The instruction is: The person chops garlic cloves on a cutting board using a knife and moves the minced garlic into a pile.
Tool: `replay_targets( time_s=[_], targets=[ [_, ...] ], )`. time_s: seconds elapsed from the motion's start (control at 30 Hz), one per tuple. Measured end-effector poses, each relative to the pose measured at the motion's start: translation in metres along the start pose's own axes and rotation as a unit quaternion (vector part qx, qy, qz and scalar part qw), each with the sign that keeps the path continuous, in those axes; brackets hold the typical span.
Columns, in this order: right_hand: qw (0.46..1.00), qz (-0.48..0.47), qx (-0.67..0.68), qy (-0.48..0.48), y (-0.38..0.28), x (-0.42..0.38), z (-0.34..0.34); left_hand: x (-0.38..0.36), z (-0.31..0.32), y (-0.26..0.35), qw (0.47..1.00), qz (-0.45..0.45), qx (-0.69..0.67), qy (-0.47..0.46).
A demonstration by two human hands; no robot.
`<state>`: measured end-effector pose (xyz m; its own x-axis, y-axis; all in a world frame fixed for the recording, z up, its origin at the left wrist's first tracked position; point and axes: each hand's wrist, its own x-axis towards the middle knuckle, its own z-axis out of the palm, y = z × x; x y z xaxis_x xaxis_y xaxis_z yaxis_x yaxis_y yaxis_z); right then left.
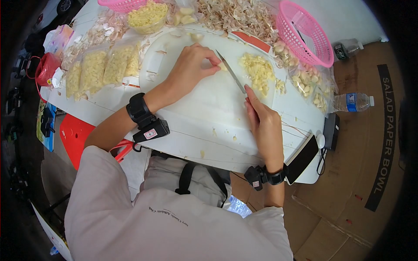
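Observation:
My right hand [260, 114] is closed round the handle of a knife [231, 71], whose blade points up and left across the white cutting board [196, 102]. Left of the blade, my left hand [196, 63] has its thumb and forefinger close together at a small pale garlic piece [224, 66]. The fingertips partly hide that piece, and it lies beside the blade. To the right of the knife is a pile of chopped garlic [257, 71] on the board.
Bags of chopped garlic [105, 66] lie at the left, with a filled tub [148, 16] behind. Garlic skins [235, 16] cover the back. A pink basket [303, 32], bags of cloves [307, 80], a bottle [352, 102] and a phone [302, 159] are at the right.

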<state>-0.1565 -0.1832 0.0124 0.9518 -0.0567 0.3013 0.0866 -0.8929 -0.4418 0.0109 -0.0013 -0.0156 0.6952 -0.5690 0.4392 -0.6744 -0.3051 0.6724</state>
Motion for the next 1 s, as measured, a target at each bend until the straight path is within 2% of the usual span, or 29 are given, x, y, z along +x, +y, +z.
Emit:
replay_targets(
  time_s=[0.2, 0.43, 0.63, 0.7, 1.0],
  targets=[
    [1.0, -0.01, -0.009, -0.001, 0.0, 0.004, 0.002, 0.0, 0.001, 0.0, 0.999, -0.011, -0.033, -0.002],
    [0.999, -0.006, -0.034, -0.024, 0.003, 0.011, 0.005, 0.002, 0.001, 0.002, 1.0, 0.008, -0.008, -0.004],
    [1.0, -0.021, 0.012, -0.005, 0.015, 0.014, 0.015, 0.0, 0.0, 0.003, 0.998, -0.012, -0.055, -0.002],
    [1.0, -0.018, 0.01, 0.004, 0.013, 0.013, 0.016, 0.001, 0.0, 0.003, 1.0, 0.006, 0.001, 0.003],
    [0.999, -0.016, 0.009, 0.038, 0.014, 0.009, 0.007, 0.003, 0.0, 0.0, 1.0, 0.014, 0.021, 0.002]
  ],
)
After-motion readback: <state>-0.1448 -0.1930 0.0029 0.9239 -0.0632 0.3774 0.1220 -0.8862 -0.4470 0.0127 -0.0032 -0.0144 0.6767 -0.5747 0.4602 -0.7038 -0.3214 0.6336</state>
